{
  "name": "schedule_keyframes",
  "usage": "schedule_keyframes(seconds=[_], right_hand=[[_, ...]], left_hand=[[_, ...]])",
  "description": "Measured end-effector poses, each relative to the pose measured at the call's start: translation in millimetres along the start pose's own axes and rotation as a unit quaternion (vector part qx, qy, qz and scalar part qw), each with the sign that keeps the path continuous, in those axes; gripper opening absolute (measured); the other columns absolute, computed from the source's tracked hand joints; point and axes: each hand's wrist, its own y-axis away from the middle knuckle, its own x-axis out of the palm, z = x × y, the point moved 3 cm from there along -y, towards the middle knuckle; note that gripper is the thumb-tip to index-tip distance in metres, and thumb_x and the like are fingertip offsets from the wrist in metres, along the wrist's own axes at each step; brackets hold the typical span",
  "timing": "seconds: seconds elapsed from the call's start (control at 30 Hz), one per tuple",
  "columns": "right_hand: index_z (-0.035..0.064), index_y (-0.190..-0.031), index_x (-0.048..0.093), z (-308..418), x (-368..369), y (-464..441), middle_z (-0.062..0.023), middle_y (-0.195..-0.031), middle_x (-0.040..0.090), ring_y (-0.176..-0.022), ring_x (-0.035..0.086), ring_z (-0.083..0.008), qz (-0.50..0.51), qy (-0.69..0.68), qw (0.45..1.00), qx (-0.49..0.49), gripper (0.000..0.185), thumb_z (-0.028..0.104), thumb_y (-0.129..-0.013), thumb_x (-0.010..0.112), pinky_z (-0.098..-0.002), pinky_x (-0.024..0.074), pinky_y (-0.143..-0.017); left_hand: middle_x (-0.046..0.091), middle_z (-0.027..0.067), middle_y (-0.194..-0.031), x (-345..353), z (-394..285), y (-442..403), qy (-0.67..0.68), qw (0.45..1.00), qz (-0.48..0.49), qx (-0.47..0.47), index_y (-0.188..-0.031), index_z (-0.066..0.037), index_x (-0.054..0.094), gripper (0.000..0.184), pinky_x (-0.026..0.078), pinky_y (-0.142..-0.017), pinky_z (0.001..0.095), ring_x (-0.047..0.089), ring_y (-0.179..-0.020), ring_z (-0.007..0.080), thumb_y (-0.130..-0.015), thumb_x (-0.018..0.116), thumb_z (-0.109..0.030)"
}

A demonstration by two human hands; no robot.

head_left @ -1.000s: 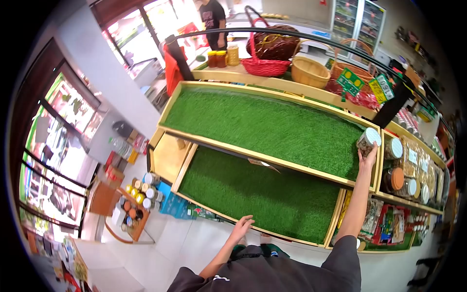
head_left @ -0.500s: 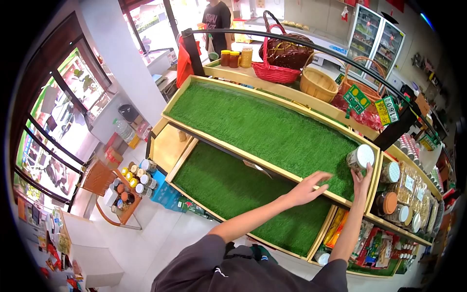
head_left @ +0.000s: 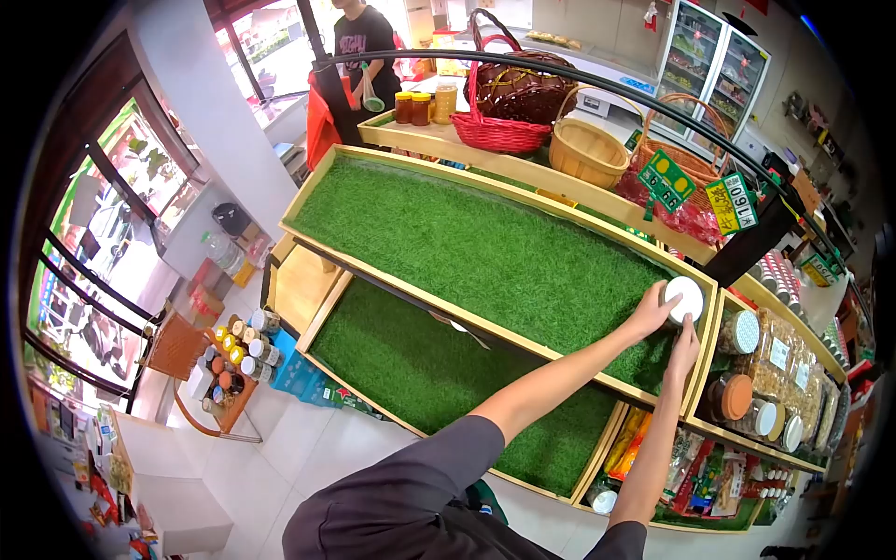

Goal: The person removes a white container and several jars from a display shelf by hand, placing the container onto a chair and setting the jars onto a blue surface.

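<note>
A jar with a round white lid (head_left: pixel 686 301) is at the right end of the upper green-turf shelf tray (head_left: pixel 448 224); its body is mostly hidden beneath the lid and my hands. Closed around the jar's left side, my left hand (head_left: pixel 651 312) has its thumb against the lid. My right hand (head_left: pixel 683 353) grips the near side, fingertips just below the lid's edge. Just past the wooden divider to the right stand a jar with a patterned lid (head_left: pixel 742 330) and an orange-lidded jar (head_left: pixel 733 396).
A lower turf tray (head_left: pixel 392 345) sits in front. Behind are a red basket (head_left: pixel 499 132), a wooden basket (head_left: pixel 588 154) and price signs (head_left: pixel 667 182). Several jars crowd a chair (head_left: pixel 233 383) at left. A person (head_left: pixel 364 42) stands at the back, holding something green.
My left hand has moved right from over the tray's front edge onto the jar. The jar's lid now faces up more squarely. The view has shifted slightly, and the person behind shows more.
</note>
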Motion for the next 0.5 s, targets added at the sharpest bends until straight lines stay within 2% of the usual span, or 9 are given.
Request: schedule_keyframes(seconds=[0.03, 0.1, 0.13, 0.3, 0.37, 0.4, 0.43, 0.47, 0.5], right_hand=[[-0.0029, -0.126, 0.053, -4, -1, -7, -0.0097, -0.117, 0.058, -0.116, 0.050, -0.0183, 0.014, -0.058, 0.998, 0.026, 0.064, 0.050, -0.090, 0.056, -0.0328, 0.0350, -0.101], [-0.0034, -0.122, 0.055, -7, 1, -15, -0.0094, -0.113, 0.058, -0.113, 0.051, -0.0186, 0.025, -0.132, 0.991, 0.016, 0.062, 0.050, -0.091, 0.056, -0.0335, 0.0373, -0.100], [-0.0060, -0.124, 0.054, -4, 3, -14, -0.0104, -0.116, 0.058, -0.104, 0.053, -0.0169, 0.005, -0.157, 0.988, 0.011, 0.058, 0.042, -0.092, 0.058, -0.0352, 0.0410, -0.096], [-0.0019, -0.124, 0.055, -7, 12, -27, -0.0101, -0.118, 0.058, -0.107, 0.054, -0.0172, 0.019, -0.183, 0.983, 0.010, 0.056, 0.044, -0.092, 0.058, -0.0344, 0.0422, -0.093], [0.0004, -0.114, 0.060, 2, 15, -22, -0.0022, -0.089, 0.060, -0.080, 0.054, -0.0102, -0.022, -0.194, 0.981, -0.005, 0.050, 0.045, -0.092, 0.057, -0.0272, 0.0454, -0.078], [0.0031, -0.122, 0.056, -8, 11, -31, -0.0059, -0.100, 0.060, -0.092, 0.056, -0.0140, 0.005, -0.183, 0.983, 0.008, 0.056, 0.049, -0.090, 0.057, -0.0309, 0.0427, -0.087], [0.0031, -0.122, 0.056, -3, 8, -29, -0.0059, -0.100, 0.060, -0.092, 0.056, -0.0140, 0.012, -0.180, 0.984, 0.002, 0.056, 0.049, -0.090, 0.057, -0.0309, 0.0427, -0.087], [0.0043, -0.127, 0.051, 0, 7, -27, -0.0080, -0.109, 0.059, -0.102, 0.054, -0.0165, 0.013, -0.176, 0.984, 0.028, 0.061, 0.052, -0.089, 0.057, -0.0343, 0.0389, -0.092], [0.0055, -0.133, 0.046, 2, 5, -24, -0.0102, -0.117, 0.057, -0.112, 0.051, -0.0189, 0.014, -0.169, 0.984, 0.055, 0.068, 0.055, -0.088, 0.057, -0.0376, 0.0351, -0.098]], left_hand=[[0.044, 0.0285, -0.129, 1, 1, -4, -0.002, 1.000, -0.002, -0.001, -0.135, 0.004, 0.034, 0.065, 0.036, -0.103, 0.0415, 0.043, -0.123, 0.0389, -0.085, 0.063, -0.027], [0.044, 0.0305, -0.128, 3, 4, -11, -0.119, 0.992, 0.024, 0.026, -0.134, 0.003, 0.033, 0.061, 0.036, -0.103, 0.0424, 0.045, -0.121, 0.0409, -0.086, 0.060, -0.024], [0.044, 0.0321, -0.128, 8, 7, -12, -0.127, 0.991, 0.009, 0.040, -0.135, 0.002, 0.032, 0.059, 0.035, -0.103, 0.0436, 0.044, -0.120, 0.0435, -0.087, 0.058, -0.022], [0.039, 0.0304, -0.133, 13, 13, -24, -0.076, 0.995, 0.020, 0.054, -0.135, 0.002, 0.028, 0.057, 0.031, -0.106, 0.0417, 0.040, -0.125, 0.0404, -0.090, 0.056, -0.018], [0.042, 0.0310, -0.130, 16, 20, -31, -0.083, 0.996, 0.004, 0.045, -0.134, 0.003, 0.031, 0.056, 0.033, -0.106, 0.0421, 0.042, -0.124, 0.0411, -0.089, 0.057, -0.018], [0.042, 0.0310, -0.130, 15, 22, -33, -0.080, 0.996, -0.002, 0.050, -0.134, 0.003, 0.031, 0.056, 0.033, -0.106, 0.0421, 0.042, -0.124, 0.0411, -0.089, 0.057, -0.018], [0.043, 0.0302, -0.130, 14, 24, -32, -0.113, 0.994, 0.001, 0.013, -0.133, 0.003, 0.032, 0.057, 0.033, -0.105, 0.0431, 0.042, -0.124, 0.0414, -0.088, 0.057, -0.019], [0.044, 0.0294, -0.130, 12, 25, -32, -0.144, 0.989, 0.003, -0.024, -0.133, 0.002, 0.033, 0.057, 0.034, -0.104, 0.0441, 0.042, -0.123, 0.0417, -0.087, 0.058, -0.020], [0.044, 0.0294, -0.130, 6, 11, -22, -0.138, 0.990, -0.005, -0.020, -0.133, 0.002, 0.033, 0.057, 0.034, -0.104, 0.0441, 0.042, -0.123, 0.0417, -0.087, 0.058, -0.020]])
